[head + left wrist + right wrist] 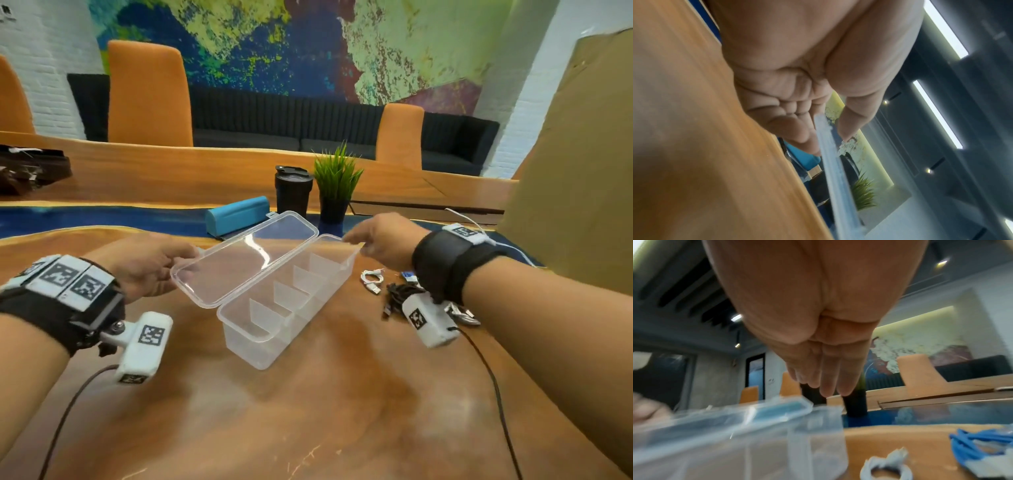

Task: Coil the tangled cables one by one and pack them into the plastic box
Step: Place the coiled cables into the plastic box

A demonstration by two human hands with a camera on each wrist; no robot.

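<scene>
The wooden table (308,411) carries a clear plastic box (274,329) at centre, cables (394,291) at 3 o'clock, a tumbler (293,192), potted plant (337,185) and blue case (236,214) at 12 o'clock.

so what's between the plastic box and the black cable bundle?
In the head view, a small coiled white cable lies on the table between the plastic box and the black cable bundle.

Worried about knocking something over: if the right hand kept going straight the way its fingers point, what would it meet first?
Probably the black plant pot: the right hand points past the plastic box's far end toward it, though depth is unclear.
</scene>
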